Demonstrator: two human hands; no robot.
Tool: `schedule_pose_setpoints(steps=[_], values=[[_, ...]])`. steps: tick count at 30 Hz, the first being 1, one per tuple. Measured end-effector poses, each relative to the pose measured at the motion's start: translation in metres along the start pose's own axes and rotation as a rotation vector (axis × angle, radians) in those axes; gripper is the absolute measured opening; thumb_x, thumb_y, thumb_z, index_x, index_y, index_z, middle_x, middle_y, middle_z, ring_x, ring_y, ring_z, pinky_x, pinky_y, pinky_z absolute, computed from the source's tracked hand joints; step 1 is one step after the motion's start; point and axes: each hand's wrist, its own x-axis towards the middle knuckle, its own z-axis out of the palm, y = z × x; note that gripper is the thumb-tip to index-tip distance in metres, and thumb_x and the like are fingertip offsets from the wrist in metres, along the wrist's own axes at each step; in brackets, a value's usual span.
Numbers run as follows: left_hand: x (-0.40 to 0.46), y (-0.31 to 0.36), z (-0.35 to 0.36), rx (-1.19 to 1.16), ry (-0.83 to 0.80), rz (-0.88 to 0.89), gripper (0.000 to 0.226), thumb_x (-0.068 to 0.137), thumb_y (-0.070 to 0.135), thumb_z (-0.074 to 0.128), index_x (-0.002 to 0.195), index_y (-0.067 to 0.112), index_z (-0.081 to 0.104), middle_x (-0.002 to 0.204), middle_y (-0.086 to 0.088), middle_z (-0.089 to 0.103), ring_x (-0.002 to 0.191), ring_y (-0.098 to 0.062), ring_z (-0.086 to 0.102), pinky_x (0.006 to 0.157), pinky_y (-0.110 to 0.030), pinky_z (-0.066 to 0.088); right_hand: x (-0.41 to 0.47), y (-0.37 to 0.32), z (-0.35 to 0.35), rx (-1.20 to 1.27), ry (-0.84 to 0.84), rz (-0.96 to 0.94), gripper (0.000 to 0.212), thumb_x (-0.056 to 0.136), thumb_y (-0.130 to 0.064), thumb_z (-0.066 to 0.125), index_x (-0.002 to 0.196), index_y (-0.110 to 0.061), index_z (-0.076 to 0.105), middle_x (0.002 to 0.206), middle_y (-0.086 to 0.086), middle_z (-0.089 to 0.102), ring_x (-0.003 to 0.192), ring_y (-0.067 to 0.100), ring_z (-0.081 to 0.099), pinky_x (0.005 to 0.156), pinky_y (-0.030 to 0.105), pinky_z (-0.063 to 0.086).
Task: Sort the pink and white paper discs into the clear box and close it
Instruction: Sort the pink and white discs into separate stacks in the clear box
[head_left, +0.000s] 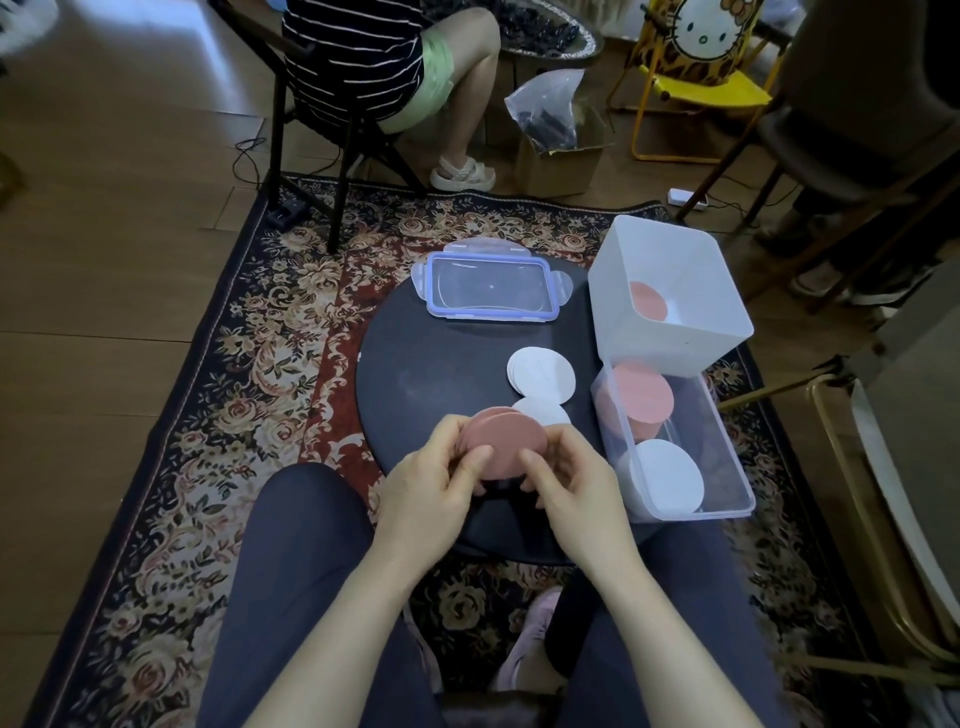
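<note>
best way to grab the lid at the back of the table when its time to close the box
Take the lid by its two short ends, where the side latch tabs stick out, coming from above with a hand on each. It lies flat on the round table with nothing on it, so its rim is free all round.

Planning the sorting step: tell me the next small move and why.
Probably carry the pink disc stack, held by left hand and right hand, to the clear box and add it to the pink discs standing at its far end.

Fingers (470, 460) hide the pink discs' (511, 444) lower edge; their count is unclear.
</note>
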Motion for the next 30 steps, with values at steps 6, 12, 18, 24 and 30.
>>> schedule_pose_setpoints(steps=[6,12,18,24,30], values=[[0.001,0.0,-0.002,0.033,0.036,0.147,0.01,0.094,0.027,0.052,0.1,0.024,0.059,0.093,0.015,0.061,0.088,-0.005,0.055,0.074,-0.026,0.044,-0.004,0.0,-0.001,0.026,0.05,-0.051,0.026,0.087,-0.008,0.063,0.084,-0.034,0.061,0.083,-0.011,0.068,0.079,0.011,0.065,0.076,0.036,0.054],[-0.004,-0.007,-0.001,0.029,0.012,0.162,0.015,0.09,0.029,0.055,0.104,0.031,0.06,0.103,0.02,0.061,0.1,-0.004,0.058,0.084,-0.033,0.049,-0.008,0.0,-0.001,0.018,0.045,-0.049,0.022,0.084,-0.008,0.068,0.086,-0.029,0.063,0.088,-0.01,0.069,0.083,0.008,0.067,0.077,0.024,0.052],[-0.006,-0.007,0.002,0.051,0.017,0.186,0.018,0.09,0.026,0.055,0.106,0.031,0.062,0.102,0.02,0.061,0.099,-0.002,0.058,0.084,-0.029,0.048,-0.011,0.003,-0.004,-0.029,0.083,-0.063,0.024,0.084,-0.007,0.068,0.085,-0.03,0.064,0.088,-0.011,0.068,0.083,0.01,0.066,0.075,0.024,0.052],[-0.011,-0.016,0.009,0.121,-0.01,0.214,0.018,0.094,0.024,0.051,0.108,0.028,0.061,0.102,0.018,0.061,0.099,-0.004,0.057,0.083,-0.03,0.048,-0.018,0.008,-0.003,0.034,0.095,-0.024,0.024,0.086,-0.006,0.067,0.084,-0.03,0.064,0.086,-0.007,0.069,0.082,0.011,0.067,0.076,0.027,0.053],[-0.012,-0.006,0.013,-0.082,-0.009,0.114,0.012,0.093,0.019,0.055,0.098,0.023,0.065,0.087,0.016,0.065,0.083,-0.006,0.06,0.074,-0.026,0.048,-0.022,0.004,-0.004,0.1,0.147,0.012,0.028,0.087,-0.007,0.066,0.088,-0.035,0.06,0.083,-0.009,0.07,0.076,0.012,0.067,0.068,0.038,0.055]])
